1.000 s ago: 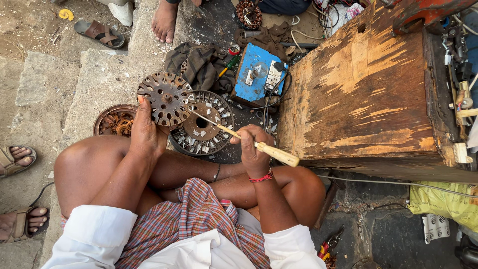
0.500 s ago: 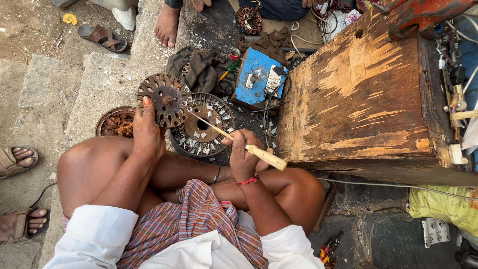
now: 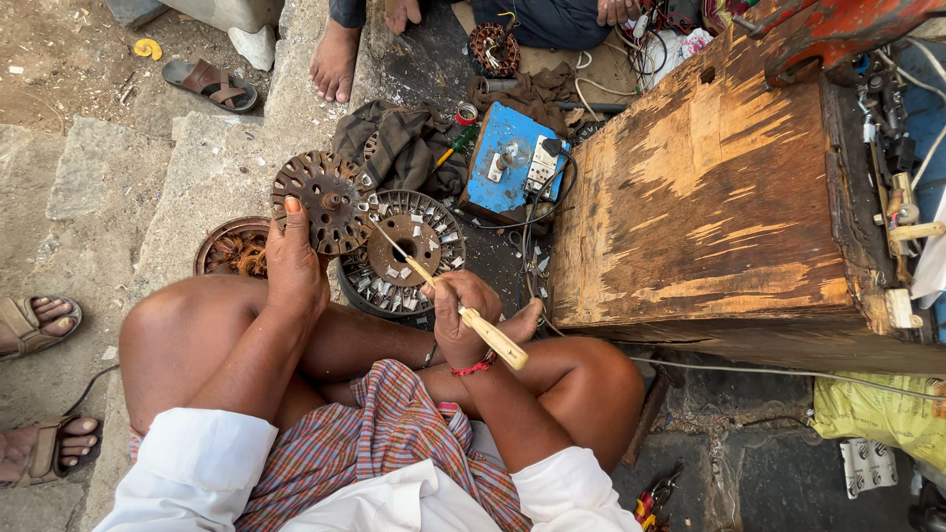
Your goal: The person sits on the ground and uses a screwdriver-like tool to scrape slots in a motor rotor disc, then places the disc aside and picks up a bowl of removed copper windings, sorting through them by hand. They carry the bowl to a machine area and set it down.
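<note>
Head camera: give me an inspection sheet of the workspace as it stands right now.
Surface: stone slabs, dusty, with paper scraps.
Job's things: perforated rusty disc tilted up; slotted round core lying beneath it; wooden-handled tool, tip at the disc.
Clutter: copper-wound ring, dark cloth, blue box, second winding, pliers.
Grippers: left hand holds the disc's edge; right hand grips the tool.
Cables: black lead from the blue box.
Surroundings: large wooden crate; other people's feet and sandals; yellow bag.
</note>
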`<state>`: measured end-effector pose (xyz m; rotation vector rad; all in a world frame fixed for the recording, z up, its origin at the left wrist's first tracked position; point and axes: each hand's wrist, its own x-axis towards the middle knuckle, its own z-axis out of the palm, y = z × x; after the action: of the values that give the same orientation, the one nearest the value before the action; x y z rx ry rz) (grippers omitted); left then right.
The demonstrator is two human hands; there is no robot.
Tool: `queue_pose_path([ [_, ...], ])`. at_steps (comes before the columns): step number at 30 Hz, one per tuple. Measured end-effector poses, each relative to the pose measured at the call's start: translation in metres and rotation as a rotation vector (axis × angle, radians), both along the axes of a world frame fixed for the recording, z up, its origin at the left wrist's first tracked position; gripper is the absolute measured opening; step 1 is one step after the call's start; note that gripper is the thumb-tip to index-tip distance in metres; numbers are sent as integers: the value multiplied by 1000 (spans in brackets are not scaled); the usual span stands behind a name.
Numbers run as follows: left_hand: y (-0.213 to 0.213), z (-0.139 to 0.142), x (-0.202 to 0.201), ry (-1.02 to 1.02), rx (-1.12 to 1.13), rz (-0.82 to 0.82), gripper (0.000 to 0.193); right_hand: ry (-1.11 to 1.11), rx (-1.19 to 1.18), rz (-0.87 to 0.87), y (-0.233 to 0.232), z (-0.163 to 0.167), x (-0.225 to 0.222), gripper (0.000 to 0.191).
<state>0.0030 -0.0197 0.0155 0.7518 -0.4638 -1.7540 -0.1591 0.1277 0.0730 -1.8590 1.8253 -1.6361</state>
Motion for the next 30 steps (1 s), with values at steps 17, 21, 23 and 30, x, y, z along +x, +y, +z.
queue_pose_path([
  [17,14,1,-6,-375,-360,-141,53,-594,178,-129,-16,-19,-24,34],
  [21,12,0,-5,-360,-370,-140,55,-526,171,-121,-12,-13,-24,35],
  [23,13,-2,-6,-338,-352,-161,53,-437,185,-124,-8,-9,-22,33],
  [30,13,-5,-4,-201,-241,-120,48,142,-35,97,-11,10,-11,16],
])
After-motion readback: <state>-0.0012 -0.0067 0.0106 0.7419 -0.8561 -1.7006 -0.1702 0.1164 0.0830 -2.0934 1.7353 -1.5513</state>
